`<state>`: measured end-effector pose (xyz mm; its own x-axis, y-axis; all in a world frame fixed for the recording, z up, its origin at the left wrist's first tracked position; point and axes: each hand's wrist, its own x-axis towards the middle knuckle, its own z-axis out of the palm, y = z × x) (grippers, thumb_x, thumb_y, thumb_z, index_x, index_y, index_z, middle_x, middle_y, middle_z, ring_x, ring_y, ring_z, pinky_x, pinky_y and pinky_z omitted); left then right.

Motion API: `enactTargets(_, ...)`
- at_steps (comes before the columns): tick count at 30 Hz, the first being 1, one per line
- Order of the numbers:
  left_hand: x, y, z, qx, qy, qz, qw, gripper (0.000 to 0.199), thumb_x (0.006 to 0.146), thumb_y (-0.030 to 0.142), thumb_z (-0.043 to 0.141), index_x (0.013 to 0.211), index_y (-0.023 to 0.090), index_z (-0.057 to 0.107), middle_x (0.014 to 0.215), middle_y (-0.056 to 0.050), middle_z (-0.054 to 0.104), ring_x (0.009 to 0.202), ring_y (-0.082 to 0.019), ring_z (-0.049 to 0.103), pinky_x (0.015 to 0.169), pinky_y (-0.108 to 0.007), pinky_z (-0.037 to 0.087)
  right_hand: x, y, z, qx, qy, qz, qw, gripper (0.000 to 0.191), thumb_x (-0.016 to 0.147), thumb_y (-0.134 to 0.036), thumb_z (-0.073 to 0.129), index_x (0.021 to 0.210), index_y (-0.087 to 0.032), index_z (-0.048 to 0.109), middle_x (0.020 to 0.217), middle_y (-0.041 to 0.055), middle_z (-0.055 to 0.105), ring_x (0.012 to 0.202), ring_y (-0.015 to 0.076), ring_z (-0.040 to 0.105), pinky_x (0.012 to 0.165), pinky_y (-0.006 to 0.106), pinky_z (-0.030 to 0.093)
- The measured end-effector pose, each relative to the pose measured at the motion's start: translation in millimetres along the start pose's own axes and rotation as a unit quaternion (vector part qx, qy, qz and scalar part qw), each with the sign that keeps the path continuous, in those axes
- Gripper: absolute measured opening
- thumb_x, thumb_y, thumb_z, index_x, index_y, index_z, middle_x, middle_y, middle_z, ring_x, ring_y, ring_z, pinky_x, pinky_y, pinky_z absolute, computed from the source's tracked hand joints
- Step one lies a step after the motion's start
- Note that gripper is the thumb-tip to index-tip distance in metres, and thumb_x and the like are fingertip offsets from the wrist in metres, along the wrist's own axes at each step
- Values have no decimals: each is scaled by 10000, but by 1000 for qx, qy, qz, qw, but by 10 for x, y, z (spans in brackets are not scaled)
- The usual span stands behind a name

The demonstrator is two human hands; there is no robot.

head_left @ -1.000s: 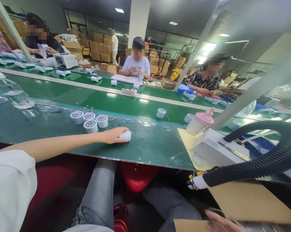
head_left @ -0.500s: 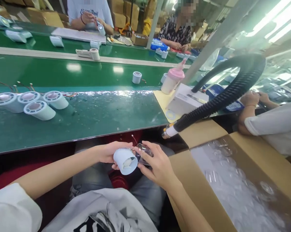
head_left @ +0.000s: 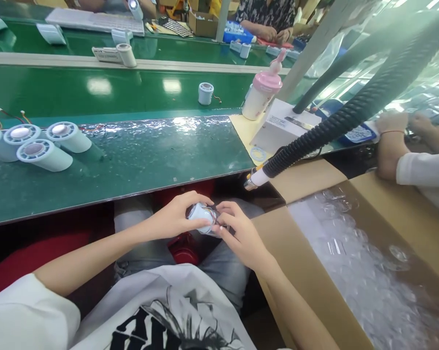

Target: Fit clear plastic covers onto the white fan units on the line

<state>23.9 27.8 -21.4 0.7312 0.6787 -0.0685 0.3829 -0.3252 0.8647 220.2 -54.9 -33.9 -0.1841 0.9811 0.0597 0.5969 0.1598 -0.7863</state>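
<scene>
The single head view is taken from the wearer's head, directed forward and downward. The hands are framed at close range, below the workbench (head_left: 149,165); the conveyor (head_left: 149,87) is viewed obliquely, farther off.

**Six Pale Cylinders, One Pink-Lidded Bottle on the Factory Floor**

I count four pale blue cylinders (head_left: 51,160) clustered at the near table's left, one lone cylinder (head_left: 205,95) on the green belt and one held cylinder (head_left: 202,217). Nearby are one pink-lidded bottle (head_left: 256,99), one white box (head_left: 277,126), one flat ring (head_left: 257,154) and one looped black hose (head_left: 324,127). One open carton (head_left: 292,253) contains clear plastic pieces (head_left: 365,272), too many to count. Three co-workers (head_left: 265,14) are partly visible.
</scene>
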Motion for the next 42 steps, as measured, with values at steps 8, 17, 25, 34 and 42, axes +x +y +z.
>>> enactTargets(8,4,-124,57,-69,-9,47,996,550,691,439,783,1170,216,629,1022,-49,617,909,-178,591,753,-270,469,-39,5,95,38,71,17,997,181,907,-325,550,793,-201,617,1159,126,593,966,216,653,836,349,513)
enactTargets(17,21,-252,76,-53,7,105,993,524,688,443,784,1134,199,656,1002,-65,570,908,-186,574,810,-318,484,-75,15,187,62,119,37,990,212,866,-303,593,687,-189,578,1012,90,548,923,211,611,795,350,517)
enactTargets(25,-10,-370,113,-41,-42,100,993,674,615,406,835,1231,235,621,1313,-145,525,1221,-301,518,1038,-472,419,-74,-24,194,151,171,88,970,277,864,-309,563,615,-189,586,939,77,558,843,197,636,601,282,544)
enactTargets(34,-63,-215,209,-319,-82,-39,943,603,737,273,754,1291,201,527,1248,-119,596,1053,-220,620,848,-356,558,-142,78,-45,223,28,21,974,248,759,-423,750,939,-254,724,1299,97,611,1230,304,560,1015,478,474)
enactTargets(42,-165,-151,135,-335,-105,-11,936,676,737,272,767,1357,286,497,1367,-98,536,1069,-211,617,828,-297,552,-255,49,-115,77,12,-55,995,374,789,-284,743,1136,-254,606,1317,108,616,1224,286,581,999,440,516)
